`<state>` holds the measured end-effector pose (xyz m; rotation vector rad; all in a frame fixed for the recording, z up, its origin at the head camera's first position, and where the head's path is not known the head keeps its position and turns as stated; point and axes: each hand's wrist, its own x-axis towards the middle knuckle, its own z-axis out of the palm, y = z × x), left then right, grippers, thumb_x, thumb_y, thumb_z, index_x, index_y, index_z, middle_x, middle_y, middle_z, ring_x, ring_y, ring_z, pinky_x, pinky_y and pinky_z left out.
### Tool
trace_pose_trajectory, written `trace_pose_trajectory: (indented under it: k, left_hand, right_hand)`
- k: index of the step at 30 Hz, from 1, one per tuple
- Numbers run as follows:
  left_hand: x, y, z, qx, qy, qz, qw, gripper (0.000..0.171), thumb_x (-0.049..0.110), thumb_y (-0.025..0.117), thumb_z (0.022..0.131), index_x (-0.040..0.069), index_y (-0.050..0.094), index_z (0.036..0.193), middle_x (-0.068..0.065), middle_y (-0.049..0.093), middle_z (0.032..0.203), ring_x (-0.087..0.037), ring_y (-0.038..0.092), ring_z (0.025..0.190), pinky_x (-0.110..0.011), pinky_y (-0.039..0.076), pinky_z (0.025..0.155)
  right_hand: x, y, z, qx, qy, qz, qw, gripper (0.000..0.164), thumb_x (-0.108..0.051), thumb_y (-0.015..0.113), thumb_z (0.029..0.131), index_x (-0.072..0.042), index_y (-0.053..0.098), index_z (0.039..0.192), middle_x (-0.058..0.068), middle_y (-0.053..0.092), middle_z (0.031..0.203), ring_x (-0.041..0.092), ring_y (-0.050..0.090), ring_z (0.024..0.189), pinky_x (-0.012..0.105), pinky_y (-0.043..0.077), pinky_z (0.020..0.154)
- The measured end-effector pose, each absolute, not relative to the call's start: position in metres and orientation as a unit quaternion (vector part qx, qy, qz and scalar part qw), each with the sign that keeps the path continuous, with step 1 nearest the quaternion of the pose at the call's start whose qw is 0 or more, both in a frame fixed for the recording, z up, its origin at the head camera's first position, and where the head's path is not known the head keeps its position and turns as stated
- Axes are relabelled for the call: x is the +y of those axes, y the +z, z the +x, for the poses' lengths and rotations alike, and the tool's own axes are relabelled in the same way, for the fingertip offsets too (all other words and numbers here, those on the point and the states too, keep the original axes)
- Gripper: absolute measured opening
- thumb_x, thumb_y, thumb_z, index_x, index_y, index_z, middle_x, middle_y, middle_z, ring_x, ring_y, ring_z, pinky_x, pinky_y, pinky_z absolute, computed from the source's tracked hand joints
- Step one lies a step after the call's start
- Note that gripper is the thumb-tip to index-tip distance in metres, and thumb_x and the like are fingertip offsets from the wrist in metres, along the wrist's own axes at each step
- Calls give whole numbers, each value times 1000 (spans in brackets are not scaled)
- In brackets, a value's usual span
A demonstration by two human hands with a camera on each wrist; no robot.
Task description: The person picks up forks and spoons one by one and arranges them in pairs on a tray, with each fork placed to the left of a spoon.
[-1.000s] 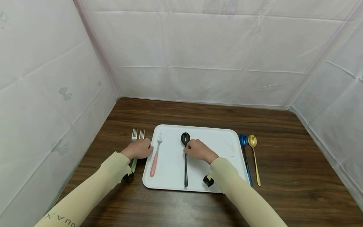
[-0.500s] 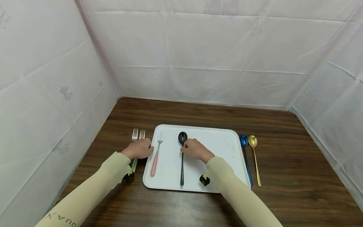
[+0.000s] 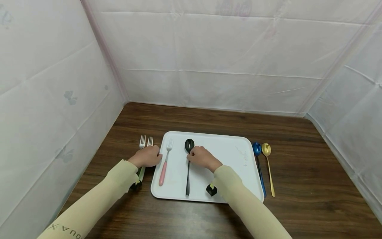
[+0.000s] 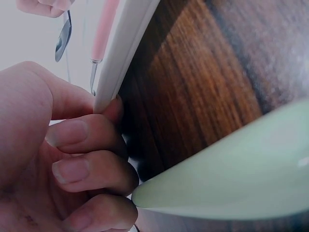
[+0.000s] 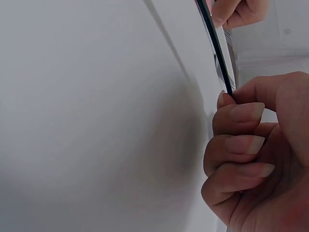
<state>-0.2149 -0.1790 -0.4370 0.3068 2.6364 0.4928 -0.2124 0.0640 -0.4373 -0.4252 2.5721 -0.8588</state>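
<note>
On the bench (image 3: 301, 159), around the white tray (image 3: 226, 149), we see several other pieces. Two forks (image 3: 142, 142) lie at the left of the tray, their tines toward the top of the frame; the left hand (image 3: 146, 156) and its sleeve (image 3: 119, 176) cover a good part of them. The pink fork (image 3: 162, 172) lies in the tray near its left side, between the two hands. Just beside the tray's right edge is the blue spoon (image 3: 259, 171), and next to it the gold spoon (image 3: 270, 172). White sheets (image 3: 209, 46) stand behind and at both sides.

The black spoon (image 3: 188, 172) is over the tray, left of the middle. Its long axis runs almost upright in the frame: the bowl points to the top, the handle end to the bottom, a little leftward. We cannot tell if it touches the tray. The right hand (image 3: 203, 157) pinches its handle below the bowl, fingers curled. The left hand's fingers grip the tray's left rim.
</note>
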Motion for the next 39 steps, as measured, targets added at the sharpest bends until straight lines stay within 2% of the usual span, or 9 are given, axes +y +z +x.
trace_pose_trajectory:
  k: [21,28,39]
  left_hand:
    - [-178,-436,-215,954,179,114,213,28,21,44,99,7,58,78,-5,49,63,-16,46,54,-29,37,51]
    - [-180,-437,-214,955,179,125,201,35,20,43,98,13,47,63,1,42,54,-12,38,47,-27,32,46]
    - [-178,-435,-211,956,180,116,203,36,20,43,98,13,46,63,0,41,54,-13,37,47,-27,31,46]
  right_hand:
    - [49,-439,-218,914,-330,-139,191,39,-21,54,94,-14,50,55,-6,40,52,10,37,51,24,30,52]
    - [43,-438,-219,911,-340,-131,192,35,-22,53,94,-9,61,63,-6,40,52,10,37,51,25,31,51]
    - [35,-444,-220,911,-342,-122,195,39,-22,53,94,-13,55,56,-6,40,50,10,37,51,24,30,51]
